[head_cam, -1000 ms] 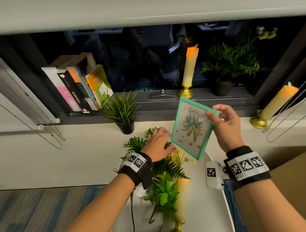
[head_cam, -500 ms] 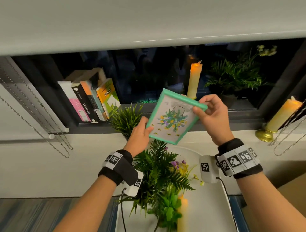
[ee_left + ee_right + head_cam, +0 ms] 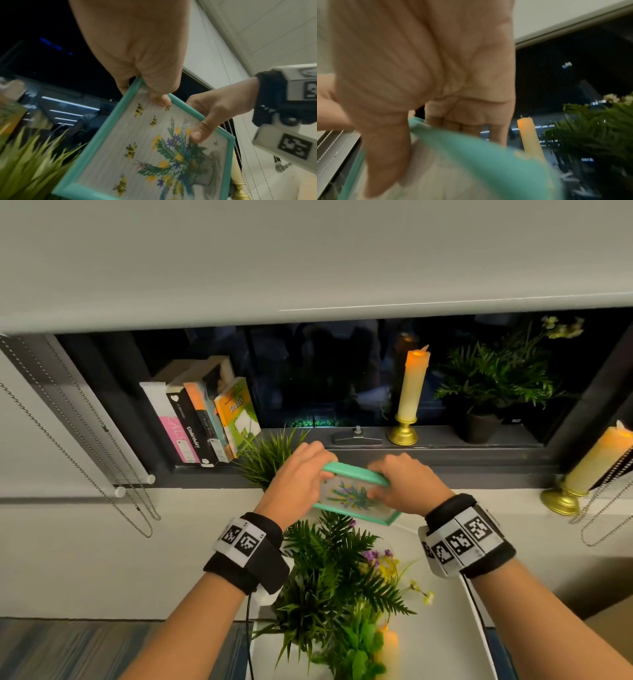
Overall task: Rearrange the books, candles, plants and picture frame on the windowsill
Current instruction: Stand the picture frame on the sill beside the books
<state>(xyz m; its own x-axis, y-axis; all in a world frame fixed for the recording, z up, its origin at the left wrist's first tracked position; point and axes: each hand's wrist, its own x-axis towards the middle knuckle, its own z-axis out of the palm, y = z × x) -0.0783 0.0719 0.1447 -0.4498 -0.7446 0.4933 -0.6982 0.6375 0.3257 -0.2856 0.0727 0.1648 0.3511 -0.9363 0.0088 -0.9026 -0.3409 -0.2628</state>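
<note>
A second ago we held the picture frame in our right hand alone, upright at 3 o'clock, while our left hand rested in the fern. Now both hands grip it, the left at its 9 o'clock edge, the right at 3 o'clock. We have tipped it nearly flat and carried it toward 12 o'clock, just beside the small spiky plant.

books: 4 | candles: 3 | plants: 4 | picture frame: 1
</note>
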